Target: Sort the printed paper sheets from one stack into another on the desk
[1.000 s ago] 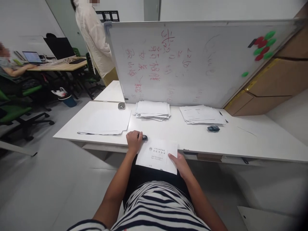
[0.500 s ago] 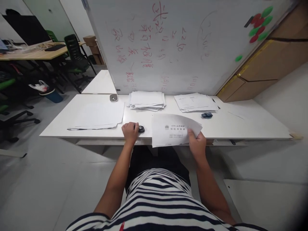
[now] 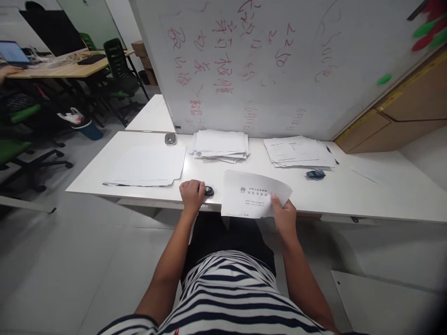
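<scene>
My right hand pinches the lower right corner of a printed white sheet, which hangs over the front edge of the white table. My left hand rests closed at the table's front edge, its fingers curled around a small black round object. I cannot tell what that object is. Both arms reach forward from my striped shirt.
Flat sheets lie on the left, a paper stack sits mid-back, another stack at the right with a dark clip beside it. A small metal disc lies nearby. A whiteboard leans behind; chairs and desks stand left.
My right hand has lifted the printed sheet from in front of my lap up and rightward over the table edge. My left hand stayed on the black object. The view tilted down.
</scene>
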### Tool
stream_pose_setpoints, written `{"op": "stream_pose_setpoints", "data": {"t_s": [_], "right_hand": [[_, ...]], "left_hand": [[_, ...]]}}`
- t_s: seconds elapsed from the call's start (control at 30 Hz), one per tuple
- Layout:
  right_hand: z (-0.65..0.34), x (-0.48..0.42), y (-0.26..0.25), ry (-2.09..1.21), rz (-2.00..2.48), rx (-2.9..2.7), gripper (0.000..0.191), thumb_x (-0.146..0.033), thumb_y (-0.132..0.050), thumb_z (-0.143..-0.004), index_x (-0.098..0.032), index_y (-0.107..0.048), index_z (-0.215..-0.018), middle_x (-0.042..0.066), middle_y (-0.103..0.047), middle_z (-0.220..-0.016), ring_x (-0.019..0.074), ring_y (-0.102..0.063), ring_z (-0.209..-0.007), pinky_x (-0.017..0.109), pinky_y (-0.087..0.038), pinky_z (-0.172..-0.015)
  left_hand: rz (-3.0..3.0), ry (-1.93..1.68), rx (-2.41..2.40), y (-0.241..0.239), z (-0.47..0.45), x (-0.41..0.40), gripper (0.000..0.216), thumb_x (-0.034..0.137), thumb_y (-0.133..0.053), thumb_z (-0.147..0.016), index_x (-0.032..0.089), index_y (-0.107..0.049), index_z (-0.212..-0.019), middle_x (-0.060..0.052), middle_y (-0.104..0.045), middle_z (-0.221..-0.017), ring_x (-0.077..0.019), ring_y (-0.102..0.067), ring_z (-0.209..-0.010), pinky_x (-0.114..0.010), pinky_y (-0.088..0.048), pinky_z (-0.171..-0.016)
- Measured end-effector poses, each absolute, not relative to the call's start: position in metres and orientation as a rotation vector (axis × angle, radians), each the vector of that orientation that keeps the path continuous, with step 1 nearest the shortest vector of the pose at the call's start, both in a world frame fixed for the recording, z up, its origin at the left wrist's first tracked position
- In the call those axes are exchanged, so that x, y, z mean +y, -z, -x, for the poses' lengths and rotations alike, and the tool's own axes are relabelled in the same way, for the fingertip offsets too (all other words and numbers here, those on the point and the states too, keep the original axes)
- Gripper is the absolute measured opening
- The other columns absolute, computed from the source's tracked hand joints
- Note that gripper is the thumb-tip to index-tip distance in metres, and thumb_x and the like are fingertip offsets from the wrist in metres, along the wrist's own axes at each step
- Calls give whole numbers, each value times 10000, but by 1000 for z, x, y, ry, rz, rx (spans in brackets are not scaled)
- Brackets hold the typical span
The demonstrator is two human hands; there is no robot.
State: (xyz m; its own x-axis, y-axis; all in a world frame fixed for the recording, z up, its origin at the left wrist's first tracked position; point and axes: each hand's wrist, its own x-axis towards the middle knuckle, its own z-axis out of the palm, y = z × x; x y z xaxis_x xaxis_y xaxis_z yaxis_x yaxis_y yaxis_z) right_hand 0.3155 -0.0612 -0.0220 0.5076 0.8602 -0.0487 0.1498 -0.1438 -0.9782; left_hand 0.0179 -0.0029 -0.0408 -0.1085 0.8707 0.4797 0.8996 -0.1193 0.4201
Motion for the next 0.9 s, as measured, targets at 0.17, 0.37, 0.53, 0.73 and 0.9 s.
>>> {"op": "stream_pose_setpoints", "data": {"t_s": [0.17,0.37,0.53,0.73,0.9], "right_hand": [[-311,-52,22,-911,1618,-945,486,-515,-621,-766,-183,-654,-1121,104,-681,-1161,293,-624,-1060,424,-470,-936],[-270,15,2,-964,1391,-1128,437,-432,-608,-779,-179,-639,-1135,89,-667,-1190,270,-599,-1112,403,-445,-983],[-228,121,-18,-874,1374,-1385,392,-283,-513,-790,-171,-593,-1157,86,-679,-1125,247,-627,-1016,408,-479,-922],[-211,189,-21,-419,1742,-1638,695,-204,-471,-814,-122,-226,-1460,187,-618,-1182,322,-572,-1077,498,-435,-919],[-231,169,9,63,1780,-1756,630,-238,-441,-851,-151,-261,-1448,177,-365,-1469,323,-286,-1357,537,-289,-1045]], "left_hand": [[2055,1014,-2080,42,-18,-1,304,322,-362,-928,220,-555,-716,-62,-580,-741,-228,-515,-843,-405,-318,-891],[2044,1019,-2067,45,-18,0,231,269,-407,-889,216,-540,-708,-66,-562,-733,-235,-504,-840,-402,-324,-872],[2013,1008,-1996,45,-18,0,262,279,-391,-916,212,-534,-707,-51,-586,-727,-211,-503,-796,-378,-327,-856],[1966,1046,-1938,46,-20,-2,269,277,-407,-917,209,-520,-683,-40,-579,-696,-197,-499,-757,-362,-329,-825],[1963,1074,-1930,45,-20,-3,261,269,-412,-914,207,-523,-686,-39,-575,-688,-196,-498,-753,-360,-326,-820]]}}
